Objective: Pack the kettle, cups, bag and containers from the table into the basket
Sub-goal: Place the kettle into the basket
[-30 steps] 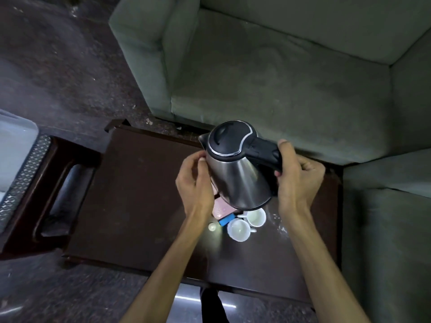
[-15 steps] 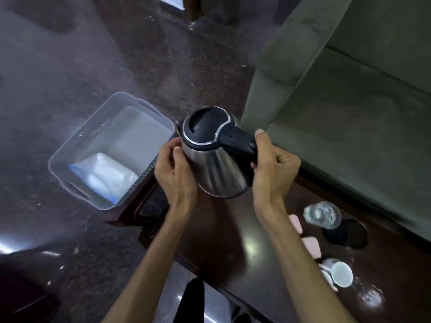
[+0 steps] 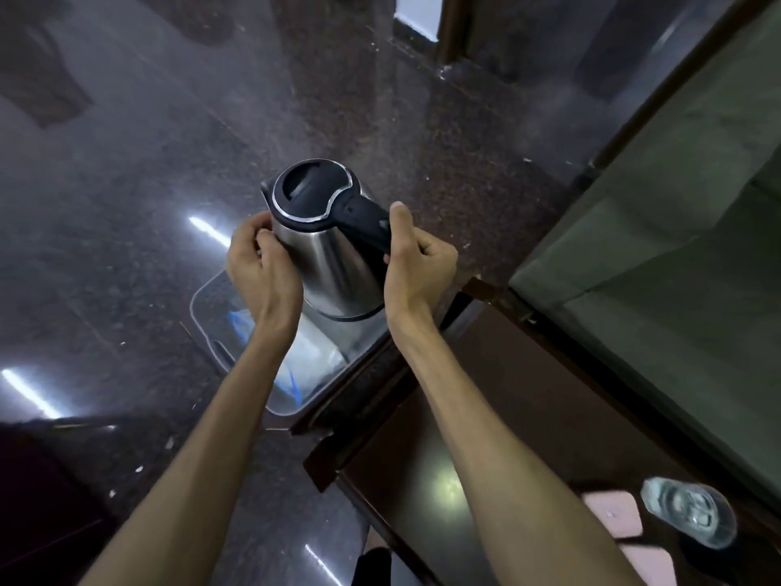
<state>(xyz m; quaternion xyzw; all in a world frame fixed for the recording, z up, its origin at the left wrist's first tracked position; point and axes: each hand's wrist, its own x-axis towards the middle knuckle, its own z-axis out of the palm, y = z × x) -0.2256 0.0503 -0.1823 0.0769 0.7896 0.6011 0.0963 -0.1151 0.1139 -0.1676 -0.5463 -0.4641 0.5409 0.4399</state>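
Note:
A steel kettle (image 3: 329, 255) with a black lid and handle hangs upright in the air over the grey plastic basket (image 3: 211, 332). My right hand (image 3: 416, 264) is closed around its black handle. My left hand (image 3: 262, 264) presses against the steel body on the spout side. The basket stands on the floor by the left end of the dark wooden table (image 3: 486, 437); a white and blue bag (image 3: 304, 357) lies inside it, partly hidden by my arm. A clear glass cup (image 3: 689, 516) and pink containers (image 3: 613, 513) rest on the table at the lower right.
A grey-green sofa (image 3: 676, 247) runs along the right side behind the table. Dark polished stone floor (image 3: 126, 162) lies to the left and beyond the basket. A door frame (image 3: 448, 27) stands at the top.
Both hands have carried the kettle left, off the table, until it hangs over the basket. The view has swung left; the white cups have left the frame.

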